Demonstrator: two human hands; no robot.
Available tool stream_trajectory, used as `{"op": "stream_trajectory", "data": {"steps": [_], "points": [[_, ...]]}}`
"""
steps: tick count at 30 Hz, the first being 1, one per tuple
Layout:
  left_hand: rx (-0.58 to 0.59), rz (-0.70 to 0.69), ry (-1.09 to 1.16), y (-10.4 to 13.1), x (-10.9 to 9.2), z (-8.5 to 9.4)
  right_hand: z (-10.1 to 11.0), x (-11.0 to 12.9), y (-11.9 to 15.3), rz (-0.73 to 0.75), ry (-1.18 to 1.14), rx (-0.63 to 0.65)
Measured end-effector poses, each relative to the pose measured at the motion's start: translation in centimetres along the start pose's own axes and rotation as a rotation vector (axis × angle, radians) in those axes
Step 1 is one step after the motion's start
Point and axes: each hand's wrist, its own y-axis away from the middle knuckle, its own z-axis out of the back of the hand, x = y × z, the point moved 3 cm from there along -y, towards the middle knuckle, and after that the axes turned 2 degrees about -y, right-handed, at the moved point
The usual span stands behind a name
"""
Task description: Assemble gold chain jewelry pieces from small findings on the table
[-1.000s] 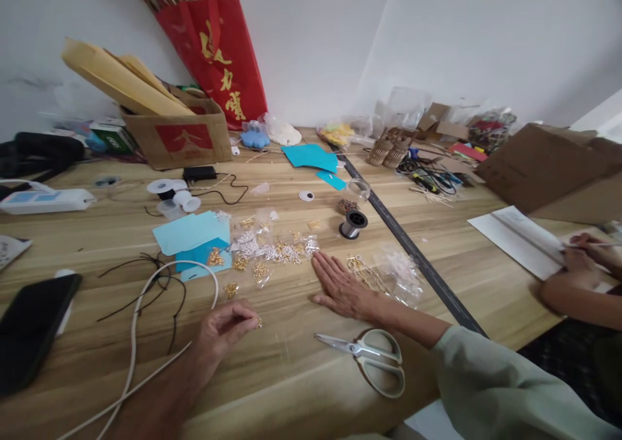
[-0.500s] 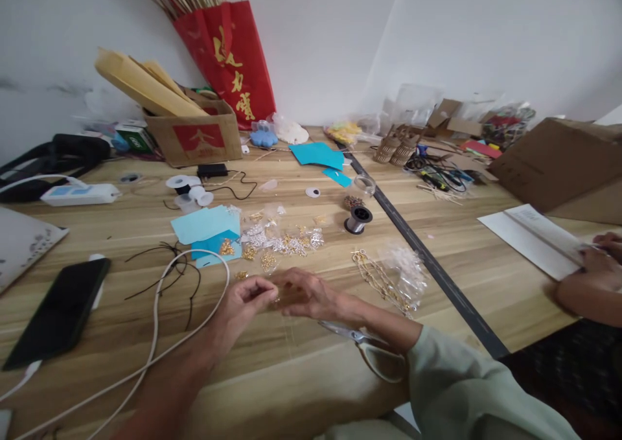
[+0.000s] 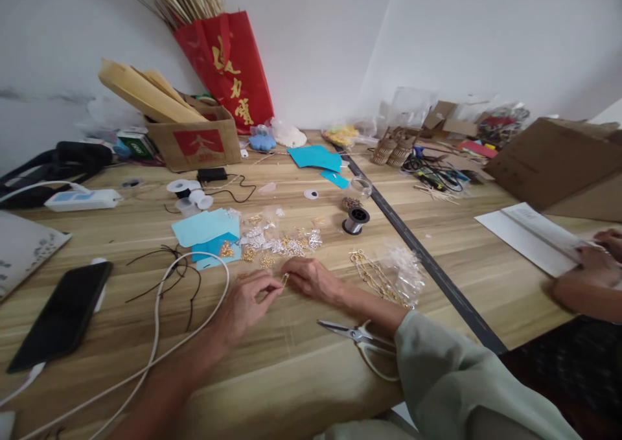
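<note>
Between thumb and forefinger, my left hand (image 3: 250, 301) pinches a small, narrow gold-coloured piece (image 3: 286, 280); its exact kind is too small to tell. My right hand (image 3: 313, 281) is close beside it, fingers bent and pressed together, their tips near the gold piece. Whatever those fingers hold is hidden. Just beyond both hands lie gold beads (image 3: 267, 260) and silver-coloured beads or charms (image 3: 255, 238) in loose heaps. Orange-gold beads (image 3: 226, 249) rest on blue paper (image 3: 207, 258). Scissors (image 3: 357, 335) lie partly spread under my right forearm.
A wire spool (image 3: 356, 221) stands ahead, left of a dark strip (image 3: 418, 245) crossing the table. Gold chains (image 3: 374, 278) lie right of my hands. A white cable (image 3: 158, 297) loops on the left near a phone (image 3: 61, 313). Another person's hands (image 3: 597, 262) rest at the right.
My right hand has moved slightly up, its fingers closing in from a looser spread. The gold piece now shows upright between the hands. My left hand has shifted slightly right.
</note>
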Motion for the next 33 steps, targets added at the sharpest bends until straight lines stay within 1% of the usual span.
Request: {"op": "stream_trajectory", "data": {"steps": [3, 5, 8, 13, 20, 25, 30, 33], "points": [[0.052, -0.137, -0.172, 1.2, -0.2, -0.9, -0.6, 0.0, 0.9, 0.154, 0.140, 0.027], [0.093, -0.201, -0.256, 2.0, -0.5, -1.4, -0.8, 0.2, 1.5, 0.211, 0.227, 0.041], [0.156, -0.242, -0.368, 2.8, -1.1, -1.8, -0.6, 0.4, 2.2, 0.223, 0.292, 0.052], [0.241, -0.270, -0.505, 3.1, -1.9, -2.2, 0.1, 0.6, 2.9, 0.180, 0.290, 0.072], [0.277, -0.289, -0.557, 3.5, -2.0, -3.0, 0.1, 0.4, 3.6, 0.183, 0.281, 0.051], [0.311, -0.240, -0.537, 3.8, -2.1, -3.2, 0.0, 0.0, 3.3, 0.186, 0.284, 0.043], [0.299, -0.201, -0.482, 4.2, -2.4, -3.0, 0.5, -0.2, 3.0, 0.168, 0.302, 0.038], [0.279, -0.189, -0.425, 4.6, -2.9, -2.5, 1.4, 0.6, 3.4, 0.120, 0.313, 0.060]]}}
